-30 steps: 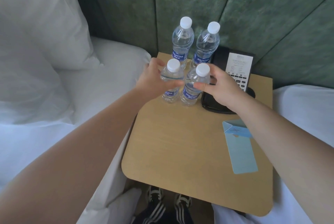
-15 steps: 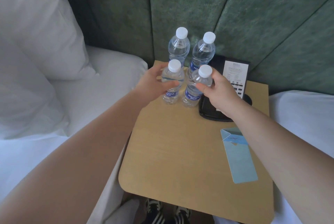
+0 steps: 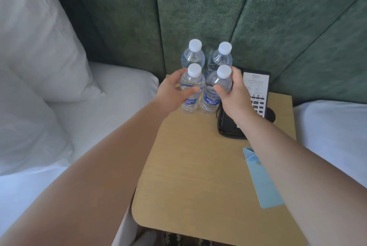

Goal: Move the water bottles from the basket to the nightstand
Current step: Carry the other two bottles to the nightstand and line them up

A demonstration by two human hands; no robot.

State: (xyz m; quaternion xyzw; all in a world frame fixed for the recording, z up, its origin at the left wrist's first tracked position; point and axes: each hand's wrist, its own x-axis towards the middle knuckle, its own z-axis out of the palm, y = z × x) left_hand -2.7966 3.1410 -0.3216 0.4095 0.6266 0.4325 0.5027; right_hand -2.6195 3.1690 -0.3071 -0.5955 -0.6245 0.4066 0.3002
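Four water bottles stand on the table [image 3: 198, 166] at its far left corner, against the green padded wall. Back pair: back left bottle [image 3: 193, 57], back right bottle [image 3: 220, 58]. Front pair: front left bottle [image 3: 192, 89], front right bottle [image 3: 215, 89]. All upright, white caps on, the two front ones touching or nearly so. No basket in view.

Left hand [image 3: 171, 92] wraps the front left bottle around its upper body, thumb across the near face, fingers behind. Right hand [image 3: 233, 95] holds the front right bottle the same way, thumb on the near side, fingers curled round the far side. Both bases look to be down on the wood, though I can't be sure the weight is off the hands.

Judgement: this is the set-down and release of the last pair.

How to do it well:
- Confirm both bases sit flat before loosening; the bottles are tall and narrow, easy to tip.
- Open the fingers outward, away from the pair, left hand toward the bed [image 3: 111, 106], right hand toward the phone [image 3: 256, 95].
- Draw the hands back low and straight toward the body so knuckles don't clip the caps.
- Right wrist lies over the phone base; lift clear, don't drag the cord.
- Blue card sleeve [image 3: 262, 182] lies near the right edge, under the forearm; avoid sweeping it off.
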